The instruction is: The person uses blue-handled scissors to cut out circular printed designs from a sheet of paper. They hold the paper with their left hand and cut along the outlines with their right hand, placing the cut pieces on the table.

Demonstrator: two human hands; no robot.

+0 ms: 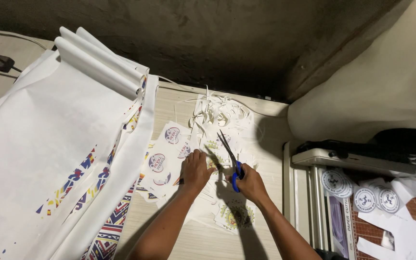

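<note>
My right hand [251, 183] grips blue-handled scissors [229, 155], blades open and pointing away from me. My left hand [196, 169] holds a small printed paper piece [214, 162] right beside the blades. Both hands hover over a spread of white sheets printed with round emblems [162, 159] on a pale wooden table [203, 243]. A printed crest sheet [236, 215] lies just under my right wrist.
Thin paper offcuts [217, 111] pile at the table's far edge. Large white rolled sheets with coloured patterned borders [63, 144] cover the left. A paper cutter with round cut-out emblems [362, 197] stands at the right. A dark wall runs behind.
</note>
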